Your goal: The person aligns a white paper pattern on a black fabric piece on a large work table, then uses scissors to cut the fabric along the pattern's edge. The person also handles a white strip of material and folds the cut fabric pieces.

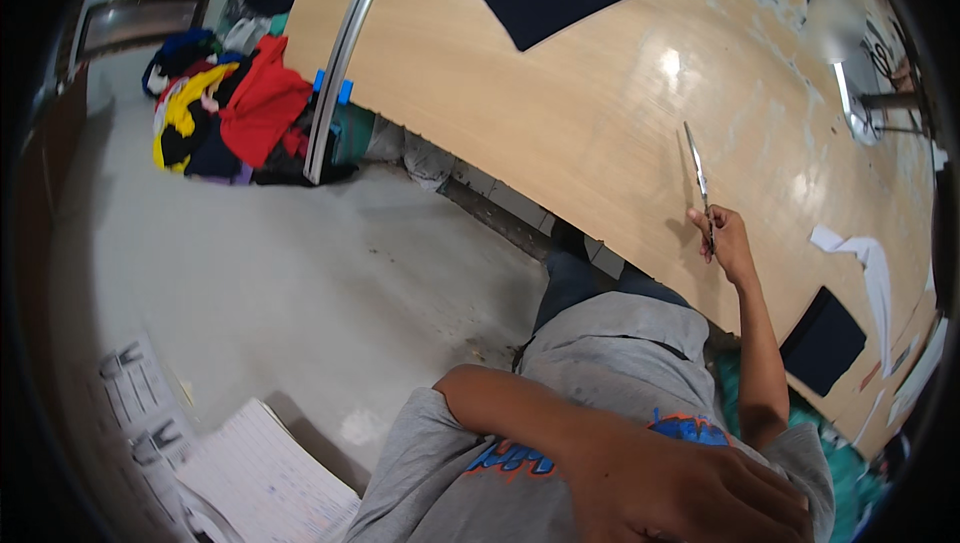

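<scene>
Left hand [690, 493] on chest, right hand [728, 243] gripping scissors [698, 178]

Right arm is seen extended up and away from the torso, forearm bare, elbow low near the lower right of the view, wrist nearly straight. Right hand [728, 243] is held closed, fingers curled in a grip, knuckles turned to the right, thumb side toward the left. Left arm is bent sharply at the elbow and laid across the front of the body, upper arm covered by a grey short sleeve. Left hand [690, 493] is seen close to the camera, back uppermost, fingers pointed right; its grip cannot be told.
</scene>
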Tool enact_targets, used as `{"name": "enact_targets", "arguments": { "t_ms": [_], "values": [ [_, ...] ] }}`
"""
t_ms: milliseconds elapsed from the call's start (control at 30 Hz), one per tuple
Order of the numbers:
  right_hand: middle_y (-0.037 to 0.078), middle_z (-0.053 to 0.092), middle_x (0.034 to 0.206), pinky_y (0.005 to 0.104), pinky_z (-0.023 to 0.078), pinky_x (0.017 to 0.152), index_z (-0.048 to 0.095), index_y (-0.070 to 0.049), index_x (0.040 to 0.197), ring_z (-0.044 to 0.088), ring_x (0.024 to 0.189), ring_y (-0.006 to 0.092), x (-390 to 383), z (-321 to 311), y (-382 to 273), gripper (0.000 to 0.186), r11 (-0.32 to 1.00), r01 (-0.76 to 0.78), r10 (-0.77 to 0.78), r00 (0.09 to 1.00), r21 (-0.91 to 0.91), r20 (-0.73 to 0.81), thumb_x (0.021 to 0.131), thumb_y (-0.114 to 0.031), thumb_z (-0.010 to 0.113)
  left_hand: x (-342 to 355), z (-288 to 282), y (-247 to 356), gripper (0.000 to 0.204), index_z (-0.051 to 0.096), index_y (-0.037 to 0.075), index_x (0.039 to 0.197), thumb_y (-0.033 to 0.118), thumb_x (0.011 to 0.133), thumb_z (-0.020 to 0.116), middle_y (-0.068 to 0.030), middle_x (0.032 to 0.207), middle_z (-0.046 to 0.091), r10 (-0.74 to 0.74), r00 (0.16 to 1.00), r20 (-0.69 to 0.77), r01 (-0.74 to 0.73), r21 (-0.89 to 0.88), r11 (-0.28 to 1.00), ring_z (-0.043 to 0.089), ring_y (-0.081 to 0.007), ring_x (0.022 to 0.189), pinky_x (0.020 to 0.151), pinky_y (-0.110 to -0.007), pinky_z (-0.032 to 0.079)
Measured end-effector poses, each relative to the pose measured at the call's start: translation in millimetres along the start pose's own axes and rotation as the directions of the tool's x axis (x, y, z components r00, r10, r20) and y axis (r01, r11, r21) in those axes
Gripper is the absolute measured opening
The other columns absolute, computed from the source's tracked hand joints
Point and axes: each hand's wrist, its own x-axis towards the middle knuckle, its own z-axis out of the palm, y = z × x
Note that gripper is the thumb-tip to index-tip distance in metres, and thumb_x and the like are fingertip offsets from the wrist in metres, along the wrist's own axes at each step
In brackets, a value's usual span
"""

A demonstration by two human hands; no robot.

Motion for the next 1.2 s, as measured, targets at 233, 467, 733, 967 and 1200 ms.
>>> {"name": "enact_targets", "arguments": {
  "t_ms": [233,467,733,967,1200],
  "values": [
    [0.001,0.051,0.060,0.0309,0.042,0.049,0.057,-0.005,0.075,0.051,0.052,0.0123,-8.3,27.6,11.5,0.053,0.999,0.041,-0.039,0.961,0.002,-0.272,0.092,-0.050,0.080,25.3,-0.7,65.7,0.041,0.060,-0.009,0.138,0.018,0.106,0.060,-0.0208,0.125,0.072,-0.277,0.961,0.020,0.275,-0.213,0.938,0.072,-0.0330,0.111,0.093,-0.038,0.058],
    [0.001,0.048,0.065,0.0348,0.039,0.058,0.056,-0.005,0.078,0.043,0.062,0.0134,-30.3,78.7,-25.2,0.055,0.999,-0.033,0.020,0.944,-0.033,-0.329,0.092,-0.053,0.078,87.7,-97.7,202.6,0.029,0.069,0.000,0.129,0.008,0.101,0.062,-0.0142,0.124,0.074,-0.775,0.632,0.005,0.565,0.682,0.465,0.070,-0.0255,0.116,0.104,-0.038,0.053],
    [-0.001,0.051,0.053,0.0276,0.037,0.040,0.053,-0.011,0.067,0.049,0.042,0.0092,-12.8,105.7,-13.8,0.047,0.989,-0.145,0.139,0.966,-0.012,-0.217,0.096,-0.036,0.080,42.8,-361.2,271.3,0.031,0.065,0.008,0.134,0.011,0.103,0.059,-0.0103,0.128,0.072,-0.307,0.794,-0.524,0.491,0.852,-0.184,0.067,-0.0257,0.121,0.103,-0.039,0.052],
    [-0.005,0.045,0.061,0.0281,0.034,0.050,0.053,-0.012,0.074,0.043,0.052,0.0083,20.5,89.2,-41.1,0.050,0.991,-0.131,0.127,0.984,-0.022,-0.129,0.094,-0.051,0.078,70.0,-451.4,254.2,0.045,0.052,0.011,0.150,0.016,0.105,0.056,-0.0150,0.164,0.039,-0.204,0.898,-0.389,0.154,0.714,-0.683,0.038,-0.0350,0.150,0.122,-0.050,0.033],
    [-0.004,0.044,0.069,0.0293,0.033,0.054,0.059,-0.010,0.085,0.041,0.060,0.0089,93.5,90.6,-121.7,0.055,0.990,-0.132,0.133,0.991,-0.043,0.007,0.092,-0.063,0.074,74.4,-507.9,245.6,0.059,0.035,0.018,0.165,0.036,0.110,0.048,-0.0144,0.172,0.028,-0.290,0.885,-0.365,-0.115,0.433,-0.894,0.023,-0.0326,0.160,0.128,-0.057,0.015]
  ]
}}
